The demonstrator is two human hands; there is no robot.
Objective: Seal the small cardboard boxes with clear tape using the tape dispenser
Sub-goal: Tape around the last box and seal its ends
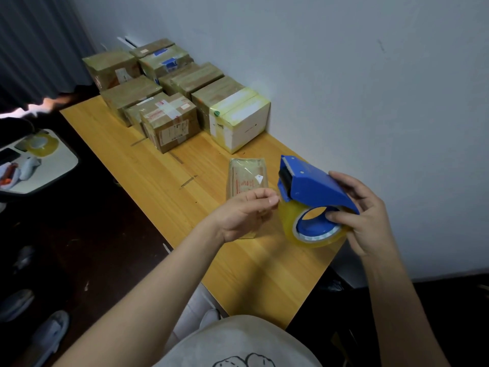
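A wooden table [164, 181] runs from 6 to 11 o'clock along a pale wall [344, 75]. A dark curtain [34, 43] hangs at 10 o'clock. At 9 o'clock, a white tray [59, 168] holds a cloth [29, 166]. A shoe [50, 332] lies on the dark floor [92, 247] at 7 o'clock.

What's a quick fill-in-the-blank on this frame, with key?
1. The right hand grips a ____ dispenser.
2. The left hand is over the lone box, which lies on the ____.
3. The white box stands beside the ____.
Missing: blue; table; wall.
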